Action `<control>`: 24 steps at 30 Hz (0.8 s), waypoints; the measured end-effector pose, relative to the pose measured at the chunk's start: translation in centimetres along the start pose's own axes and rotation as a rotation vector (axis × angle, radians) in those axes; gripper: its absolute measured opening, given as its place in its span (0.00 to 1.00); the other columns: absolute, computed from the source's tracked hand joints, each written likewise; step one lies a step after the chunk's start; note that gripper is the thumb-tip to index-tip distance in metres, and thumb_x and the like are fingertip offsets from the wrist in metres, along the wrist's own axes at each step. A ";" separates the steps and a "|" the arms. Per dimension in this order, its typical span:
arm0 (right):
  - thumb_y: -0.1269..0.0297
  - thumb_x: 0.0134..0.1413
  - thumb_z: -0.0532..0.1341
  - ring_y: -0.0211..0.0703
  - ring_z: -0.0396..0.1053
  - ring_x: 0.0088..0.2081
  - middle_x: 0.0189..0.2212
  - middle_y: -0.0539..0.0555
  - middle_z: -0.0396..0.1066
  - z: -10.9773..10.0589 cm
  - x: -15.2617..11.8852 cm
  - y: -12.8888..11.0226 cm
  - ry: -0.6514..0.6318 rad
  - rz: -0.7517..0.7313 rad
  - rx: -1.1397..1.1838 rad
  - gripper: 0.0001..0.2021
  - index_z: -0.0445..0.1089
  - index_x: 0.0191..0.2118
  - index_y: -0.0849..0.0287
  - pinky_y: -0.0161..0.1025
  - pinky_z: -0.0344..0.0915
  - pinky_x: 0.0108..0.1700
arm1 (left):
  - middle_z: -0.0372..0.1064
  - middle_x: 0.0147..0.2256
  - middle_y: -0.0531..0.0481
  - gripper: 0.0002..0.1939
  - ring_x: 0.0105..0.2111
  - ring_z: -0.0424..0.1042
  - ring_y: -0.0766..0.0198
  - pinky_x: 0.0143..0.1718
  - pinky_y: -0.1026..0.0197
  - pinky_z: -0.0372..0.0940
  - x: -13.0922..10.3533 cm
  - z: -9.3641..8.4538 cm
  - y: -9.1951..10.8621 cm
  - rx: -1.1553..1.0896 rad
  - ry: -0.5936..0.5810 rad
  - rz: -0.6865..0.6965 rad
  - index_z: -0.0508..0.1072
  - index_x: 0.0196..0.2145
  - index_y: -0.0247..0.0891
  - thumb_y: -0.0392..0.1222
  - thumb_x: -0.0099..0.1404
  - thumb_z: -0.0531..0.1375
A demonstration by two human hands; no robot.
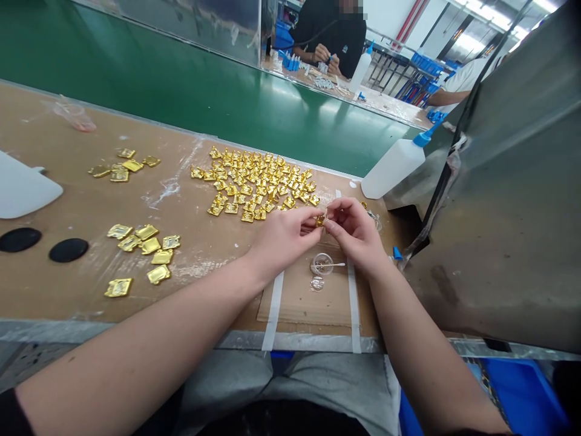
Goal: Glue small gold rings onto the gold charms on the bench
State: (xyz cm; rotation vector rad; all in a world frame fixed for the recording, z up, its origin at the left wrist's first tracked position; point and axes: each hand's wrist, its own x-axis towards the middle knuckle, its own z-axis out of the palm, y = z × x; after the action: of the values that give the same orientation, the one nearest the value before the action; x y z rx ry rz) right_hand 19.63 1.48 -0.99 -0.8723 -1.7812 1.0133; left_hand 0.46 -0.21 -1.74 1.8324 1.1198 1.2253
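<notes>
My left hand (287, 233) and my right hand (356, 229) meet over the right part of the brown table. Between their fingertips is a small gold piece (320, 221), pinched from both sides; its details are too small to tell. Just beyond my hands lies a dense group of gold pieces (258, 178). Nearer my body, a small clear cup (322, 264) with a white cotton swab (336, 264) across its rim stands on a taped cardboard sheet (308, 309). A small clear round item (316, 283) lies beside the cup.
White bottle (394, 168) with blue nozzle stands at back right, beside a large metal panel (503, 200). More gold pieces (162, 257) and black discs (68, 249) lie left. A green belt (190, 91) runs behind the table; a person (331, 36) works beyond it.
</notes>
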 end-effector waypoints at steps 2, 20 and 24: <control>0.59 0.64 0.68 0.43 0.69 0.44 0.41 0.52 0.68 0.1 0.1 0.1 0.013 0.004 0.039 0.13 0.67 0.50 0.50 0.42 0.71 0.46 | 0.84 0.43 0.50 0.15 0.41 0.83 0.59 0.45 0.56 0.78 0.0 -0.1 0.2 0.052 0.011 0.028 0.81 0.50 0.43 0.36 0.66 0.65; 0.56 0.54 0.75 0.39 0.68 0.38 0.44 0.52 0.69 -0.2 0.4 -0.5 0.018 -0.116 0.079 0.26 0.70 0.55 0.52 0.40 0.71 0.42 | 0.83 0.47 0.51 0.15 0.42 0.82 0.63 0.47 0.57 0.76 -0.4 -1.0 1.3 0.072 0.104 0.251 0.79 0.52 0.45 0.34 0.70 0.63; 0.55 0.60 0.71 0.40 0.71 0.39 0.49 0.56 0.75 -0.3 0.3 -1.2 -0.024 -0.222 -0.004 0.18 0.75 0.53 0.54 0.42 0.73 0.43 | 0.82 0.47 0.51 0.15 0.42 0.82 0.63 0.47 0.58 0.77 -0.6 -1.1 1.5 0.040 0.100 0.272 0.79 0.52 0.47 0.34 0.71 0.63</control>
State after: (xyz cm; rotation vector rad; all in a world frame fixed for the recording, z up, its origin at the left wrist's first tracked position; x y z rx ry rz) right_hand 19.59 1.32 0.22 -0.6501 -1.8544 0.8791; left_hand -0.22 -1.26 -0.34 2.0226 0.9762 1.4721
